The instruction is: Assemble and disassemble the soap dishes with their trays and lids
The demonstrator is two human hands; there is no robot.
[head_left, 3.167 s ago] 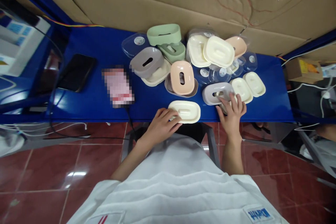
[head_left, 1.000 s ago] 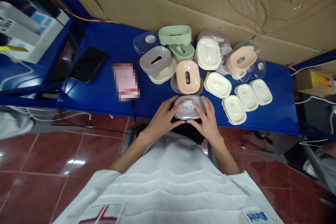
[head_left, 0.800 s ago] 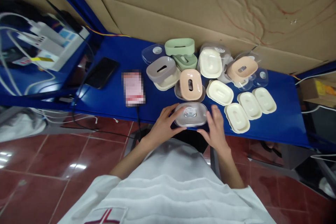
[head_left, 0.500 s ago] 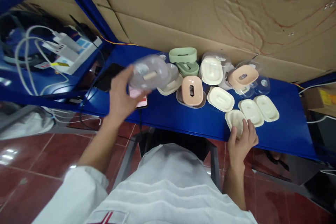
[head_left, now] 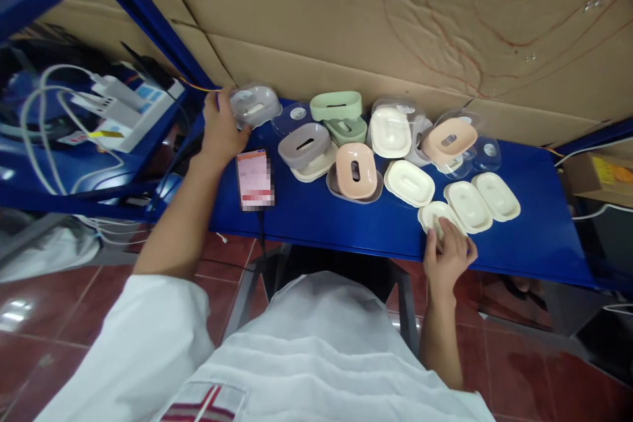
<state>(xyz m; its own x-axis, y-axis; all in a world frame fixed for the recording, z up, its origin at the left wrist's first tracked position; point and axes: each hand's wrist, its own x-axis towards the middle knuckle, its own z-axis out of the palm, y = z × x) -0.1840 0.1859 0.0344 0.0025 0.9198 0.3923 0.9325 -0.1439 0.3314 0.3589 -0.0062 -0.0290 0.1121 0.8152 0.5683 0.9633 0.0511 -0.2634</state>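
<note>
At the back left of the blue table, my left hand grips the side of a clear-lidded box. My right hand rests on a cream tray near the front edge, its fingers bent over the rim. Two more cream trays lie just right of it, another to its left. A peach piece sits in a grey one in the middle. Beyond are a grey piece, green pieces, a cream dish and a second peach piece.
A lit phone with a cable lies on the table near my left forearm. Clear lids lie among the pieces. At far left are a power strip and white cables. Cardboard stands behind; a blue post rises at left.
My left hand has moved back and left with the clear-lidded box, uncovering the phone and the grey piece. My right hand stays on the cream tray. The view has shifted slightly.
</note>
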